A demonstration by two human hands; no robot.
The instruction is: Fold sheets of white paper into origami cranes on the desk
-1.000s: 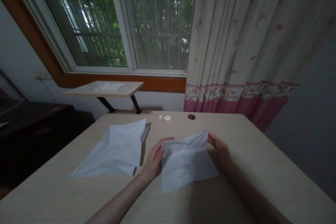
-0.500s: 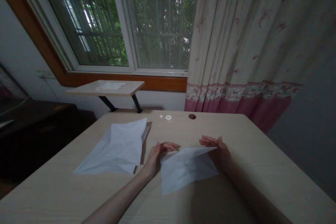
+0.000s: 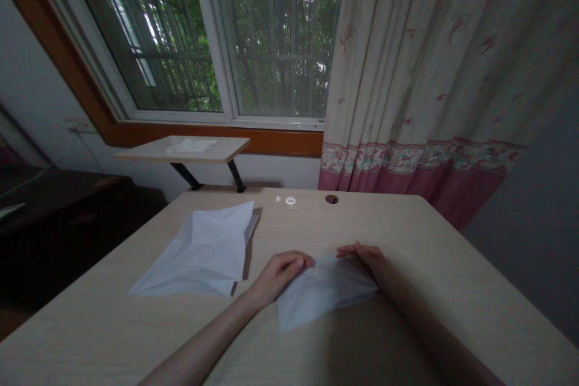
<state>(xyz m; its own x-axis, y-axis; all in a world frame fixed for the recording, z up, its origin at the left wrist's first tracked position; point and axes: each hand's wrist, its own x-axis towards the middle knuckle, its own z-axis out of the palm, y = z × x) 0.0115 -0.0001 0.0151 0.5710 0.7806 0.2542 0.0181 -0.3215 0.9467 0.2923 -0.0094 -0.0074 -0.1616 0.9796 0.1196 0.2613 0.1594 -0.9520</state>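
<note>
A white sheet of paper (image 3: 319, 295), folded over on itself, lies on the light wooden desk (image 3: 407, 325) in front of me. My left hand (image 3: 279, 273) rests on its upper left corner with the fingers curled and pressed onto the fold. My right hand (image 3: 367, 258) lies on the upper right corner, fingers stretched flat along the folded edge. Both forearms reach in from the bottom of the view.
A stack of creased white sheets (image 3: 201, 250) lies on the desk to the left. A cable hole (image 3: 332, 199) sits near the far edge. Beyond are a small side shelf (image 3: 181, 151), a barred window and a patterned curtain (image 3: 429, 72). A dark cabinet stands at the left.
The upper half of the sheet, held up a second ago, has been folded down toward me. Both hands have come down with it and now press it on the desk.
</note>
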